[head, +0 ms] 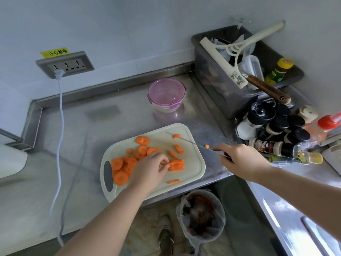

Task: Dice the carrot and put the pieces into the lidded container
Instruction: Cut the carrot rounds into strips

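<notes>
left hand (150,168) pinches carrot (176,165), right (243,161) grips knife (186,140)

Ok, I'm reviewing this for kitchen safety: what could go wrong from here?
The left hand pinches the carrot sticks at their end, so the knife in the right hand could nick its fingertips on the next cut. A carrot bit clinging to the blade may drop onto the counter. The stray strip near the cutting board's front edge could slide off toward the bin below.

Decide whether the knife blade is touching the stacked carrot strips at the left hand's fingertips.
Apart. Head view: knife blade lies clear beyond the carrot strips, board showing between.
</notes>
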Demonstrator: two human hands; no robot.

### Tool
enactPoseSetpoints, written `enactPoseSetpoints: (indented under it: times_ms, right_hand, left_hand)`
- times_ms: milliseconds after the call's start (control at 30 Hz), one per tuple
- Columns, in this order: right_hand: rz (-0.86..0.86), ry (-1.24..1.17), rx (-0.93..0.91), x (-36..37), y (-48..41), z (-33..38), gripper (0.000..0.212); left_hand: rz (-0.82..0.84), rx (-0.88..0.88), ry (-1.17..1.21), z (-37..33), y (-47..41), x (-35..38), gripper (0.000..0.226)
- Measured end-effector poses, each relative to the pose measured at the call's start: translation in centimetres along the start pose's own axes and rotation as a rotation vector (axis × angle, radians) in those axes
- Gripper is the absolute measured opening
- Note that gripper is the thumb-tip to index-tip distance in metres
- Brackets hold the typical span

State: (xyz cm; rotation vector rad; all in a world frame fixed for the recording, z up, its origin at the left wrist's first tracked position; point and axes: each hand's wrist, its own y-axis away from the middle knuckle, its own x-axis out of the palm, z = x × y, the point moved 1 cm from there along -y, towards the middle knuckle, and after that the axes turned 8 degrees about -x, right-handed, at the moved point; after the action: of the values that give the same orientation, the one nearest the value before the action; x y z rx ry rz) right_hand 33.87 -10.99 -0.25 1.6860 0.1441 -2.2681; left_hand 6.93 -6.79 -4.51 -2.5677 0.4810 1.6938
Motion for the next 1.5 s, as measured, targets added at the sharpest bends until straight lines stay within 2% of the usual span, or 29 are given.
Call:
enactPoseSetpoints:
  times_ms: [67, 167, 567, 700, 767, 900, 1033, 1067, 1167, 1267, 1367, 1500]
  right_hand:
    - [-0.027, -0.061, 0.054, 0.7, -0.5, 0.3, 0.033]
    - [-0.019, -0.059, 0.065, 0.8, -1.0, 0.8, 0.032]
    - [-0.018, -0.083, 0.106, 0.3, -1.6, 1.5, 0.032]
    - [-0.042, -0.128, 0.136, 0.2, -1.6, 1.3, 0.03]
    - [-0.065, -0.159, 0.17, 0.1, -1.6, 1.1, 0.029]
    - [-0.108, -0.213, 0.227, -0.1, -1.9, 1.0, 0.029]
    - [-0.144, -0.264, 0.259, -0.2, -1.8, 0.9, 0.028]
    - [-0.151, -0.272, 0.265, -0.2, -1.7, 0.8, 0.027]
    - [-0.161, -0.285, 0.281, 0.1, -1.5, 0.7, 0.026]
    - [-0.164, -0.294, 0.291, 0.3, -1.3, 0.8, 0.025]
    - [-0.176, -0.31, 0.29, 0.5, -1.4, 0.8, 0.023]
    - [-0.185, -0.329, 0.292, 0.8, -1.6, 1.2, 0.02]
  left_hand:
    - [0.125, 0.12, -0.146, -0.8, 1.1, 0.6, 0.022]
    - [0.167, 0.153, -0.239, -1.0, 1.6, 1.4, 0.024]
    - [0.04, 0.117, -0.241, -2.2, -0.3, 1.9, 0.02]
    - [0.02, 0.022, -0.128, -2.4, -1.9, 1.2, 0.018]
    - [-0.009, 0.032, -0.084, -2.3, -3.6, 0.3, 0.018]
    - [0.197, 0.193, -0.319, -3.5, -7.3, -0.7, 0.032]
    - [0.367, 0.382, -0.567, -4.5, -9.6, 0.1, 0.023]
    - [0.394, 0.401, -0.606, -4.7, -10.0, 0.5, 0.021]
    - [0.378, 0.313, -0.655, -5.0, -10.5, 0.7, 0.018]
    - [0.376, 0.272, -0.615, -4.8, -10.9, 0.4, 0.018]
    - [0.316, 0.242, -0.46, -4.7, -9.9, -1.1, 0.017]
    - [0.27, 0.279, -0.414, -4.6, -6.2, -1.9, 0.019]
